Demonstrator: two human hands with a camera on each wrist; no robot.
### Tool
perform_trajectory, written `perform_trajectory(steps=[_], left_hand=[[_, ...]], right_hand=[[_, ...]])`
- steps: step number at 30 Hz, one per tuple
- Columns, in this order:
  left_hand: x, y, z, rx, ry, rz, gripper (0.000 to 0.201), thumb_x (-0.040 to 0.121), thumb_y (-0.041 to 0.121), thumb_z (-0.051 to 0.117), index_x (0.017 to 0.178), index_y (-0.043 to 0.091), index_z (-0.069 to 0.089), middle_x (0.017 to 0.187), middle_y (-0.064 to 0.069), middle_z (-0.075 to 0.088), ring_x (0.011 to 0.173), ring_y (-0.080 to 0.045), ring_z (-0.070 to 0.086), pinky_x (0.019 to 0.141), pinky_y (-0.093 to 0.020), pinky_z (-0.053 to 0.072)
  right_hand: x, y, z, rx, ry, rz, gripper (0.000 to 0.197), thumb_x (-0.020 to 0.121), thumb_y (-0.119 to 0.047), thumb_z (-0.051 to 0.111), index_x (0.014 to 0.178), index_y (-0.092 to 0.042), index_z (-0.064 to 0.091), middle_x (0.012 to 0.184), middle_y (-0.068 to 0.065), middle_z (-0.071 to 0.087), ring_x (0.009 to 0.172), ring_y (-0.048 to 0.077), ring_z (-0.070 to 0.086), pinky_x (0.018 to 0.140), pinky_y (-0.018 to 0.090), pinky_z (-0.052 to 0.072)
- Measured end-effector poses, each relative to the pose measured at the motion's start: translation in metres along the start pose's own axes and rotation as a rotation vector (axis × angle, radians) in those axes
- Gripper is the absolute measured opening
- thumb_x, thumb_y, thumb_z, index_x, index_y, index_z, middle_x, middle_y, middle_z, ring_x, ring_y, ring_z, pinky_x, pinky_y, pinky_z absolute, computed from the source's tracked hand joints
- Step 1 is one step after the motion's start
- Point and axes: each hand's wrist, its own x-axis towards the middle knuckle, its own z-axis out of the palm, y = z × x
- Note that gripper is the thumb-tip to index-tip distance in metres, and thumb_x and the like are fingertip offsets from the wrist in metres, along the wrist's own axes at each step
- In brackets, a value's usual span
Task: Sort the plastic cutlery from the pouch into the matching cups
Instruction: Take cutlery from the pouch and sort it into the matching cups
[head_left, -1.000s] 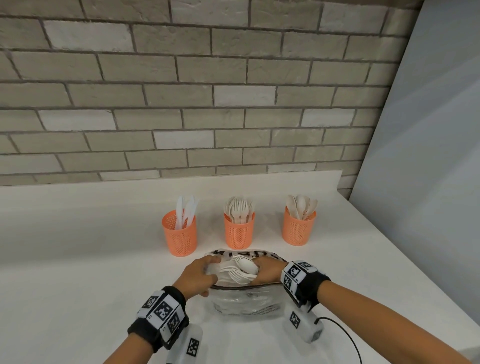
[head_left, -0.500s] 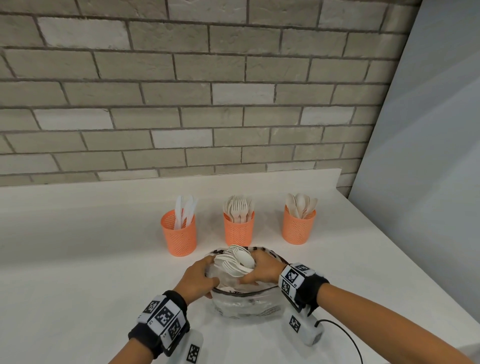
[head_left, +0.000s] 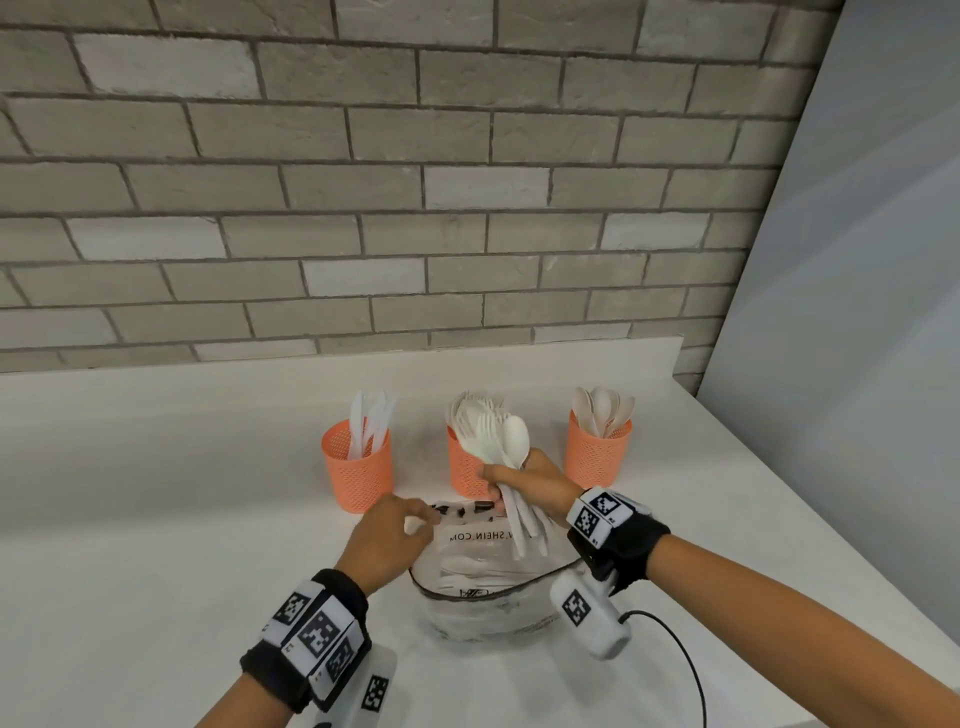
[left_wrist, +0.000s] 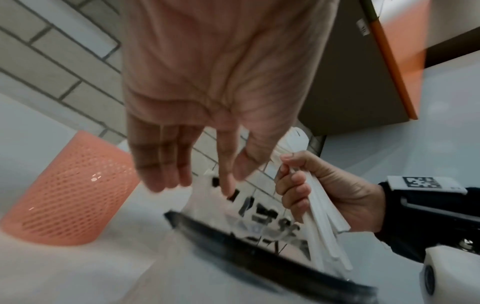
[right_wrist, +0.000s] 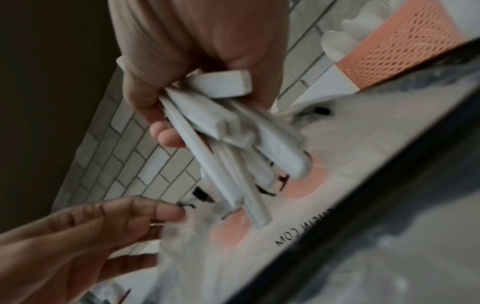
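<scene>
Three orange mesh cups stand in a row on the counter: knives (head_left: 357, 467) at the left, forks (head_left: 465, 470) in the middle, spoons (head_left: 597, 452) at the right. In front of them lies the clear pouch (head_left: 483, 597), its mouth open, with more white cutlery inside. My right hand (head_left: 511, 483) grips a bundle of white spoons and forks (head_left: 498, 441) by the handles. It holds them above the pouch mouth, in front of the fork cup. My left hand (head_left: 410, 519) touches the pouch's upper flap (left_wrist: 259, 222) with nearly straight fingers (right_wrist: 166, 211). The handles (right_wrist: 221, 154) fan out below my right fist.
A brick wall rises behind the white counter (head_left: 156, 519). A grey panel (head_left: 857, 364) closes the right side, and the counter's edge runs diagonally below it. A black cable (head_left: 685, 670) trails from my right wrist device near the front.
My right hand has lifted the cutlery bundle out of the pouch and up towards the cups. My left hand's fingers have straightened at the pouch rim, and the pouch has sagged flatter.
</scene>
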Motion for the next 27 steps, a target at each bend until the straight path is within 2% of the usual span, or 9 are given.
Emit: perform_trajectory(steps=[2, 4, 7, 11, 16, 17, 20, 23, 27], left_hand=[[0.000, 0.013, -0.005, -0.167, 0.171, 0.065, 0.018, 0.091, 0.009, 0.053, 0.089, 0.021, 0.066, 0.101, 0.002, 0.062, 0.089, -0.013, 0.055, 0.075, -0.016, 0.040], [0.002, 0.028, -0.009, -0.460, 0.217, 0.034, 0.023, 0.093, 0.007, 0.049, 0.082, 0.020, 0.065, 0.093, 0.003, 0.065, 0.082, -0.012, 0.057, 0.073, -0.019, 0.045], [0.008, 0.046, -0.008, -0.918, 0.090, -0.146, 0.022, 0.097, 0.012, 0.042, 0.094, 0.008, 0.063, 0.094, -0.010, 0.065, 0.084, -0.019, 0.061, 0.075, -0.026, 0.051], [0.020, 0.058, 0.004, -1.386, -0.184, -0.431, 0.033, 0.099, 0.025, 0.036, 0.107, -0.001, 0.055, 0.107, -0.020, 0.061, 0.095, -0.028, 0.060, 0.084, -0.038, 0.049], [0.028, 0.074, 0.021, -1.569, -0.354, -0.575, 0.049, 0.099, 0.036, 0.031, 0.114, -0.005, 0.051, 0.109, -0.026, 0.058, 0.097, -0.035, 0.058, 0.091, -0.045, 0.047], [0.029, 0.080, 0.023, -1.604, -0.354, -0.575, 0.048, 0.099, 0.036, 0.031, 0.114, -0.005, 0.052, 0.105, -0.024, 0.058, 0.094, -0.034, 0.058, 0.086, -0.044, 0.051], [0.033, 0.093, 0.034, -1.617, -0.300, -0.584, 0.039, 0.101, 0.026, 0.032, 0.107, -0.005, 0.054, 0.086, -0.020, 0.061, 0.072, -0.028, 0.063, 0.054, -0.037, 0.060], [0.033, 0.101, 0.043, -1.542, -0.273, -0.562, 0.025, 0.097, 0.006, 0.037, 0.085, -0.002, 0.057, 0.069, -0.014, 0.057, 0.049, -0.022, 0.063, 0.045, -0.029, 0.056], [0.036, 0.113, 0.037, -1.569, -0.282, -0.562, 0.031, 0.099, 0.009, 0.032, 0.088, -0.003, 0.058, 0.064, -0.016, 0.070, 0.074, -0.028, 0.060, 0.049, -0.033, 0.057]], right_hand=[[0.000, -0.008, -0.002, 0.066, 0.046, -0.023, 0.011, 0.088, -0.012, 0.062, 0.077, -0.010, 0.060, 0.047, -0.004, 0.056, 0.040, 0.008, 0.053, 0.047, 0.021, 0.050], [0.002, -0.018, -0.002, 0.106, 0.091, -0.063, 0.015, 0.088, -0.014, 0.061, 0.073, -0.011, 0.059, 0.044, -0.006, 0.052, 0.039, 0.007, 0.049, 0.047, 0.020, 0.047], [0.006, -0.033, 0.000, 0.197, 0.172, -0.118, 0.012, 0.086, -0.011, 0.063, 0.074, -0.009, 0.059, 0.041, -0.006, 0.049, 0.038, 0.007, 0.046, 0.045, 0.020, 0.043], [0.007, -0.051, 0.005, 0.300, 0.320, -0.224, 0.020, 0.082, -0.003, 0.063, 0.065, -0.009, 0.055, 0.040, -0.005, 0.045, 0.035, 0.007, 0.042, 0.042, 0.020, 0.040], [0.002, -0.049, 0.012, 0.292, 0.453, -0.294, 0.026, 0.080, -0.001, 0.064, 0.057, -0.006, 0.052, 0.040, -0.001, 0.045, 0.035, 0.008, 0.045, 0.041, 0.018, 0.041], [0.001, -0.047, 0.014, 0.290, 0.479, -0.299, 0.025, 0.080, -0.001, 0.064, 0.058, -0.006, 0.052, 0.040, -0.001, 0.046, 0.034, 0.008, 0.045, 0.041, 0.018, 0.041], [0.002, -0.042, 0.016, 0.274, 0.563, -0.346, 0.024, 0.077, 0.004, 0.065, 0.058, -0.005, 0.053, 0.036, -0.005, 0.048, 0.033, 0.006, 0.047, 0.040, 0.016, 0.042], [0.004, -0.042, 0.014, 0.294, 0.595, -0.405, 0.021, 0.075, 0.007, 0.067, 0.063, -0.006, 0.056, 0.039, -0.008, 0.054, 0.039, 0.004, 0.054, 0.044, 0.018, 0.046], [0.001, -0.035, 0.010, 0.259, 0.610, -0.422, 0.023, 0.073, 0.006, 0.069, 0.071, -0.015, 0.060, 0.059, -0.008, 0.065, 0.057, 0.002, 0.065, 0.058, 0.021, 0.052]])
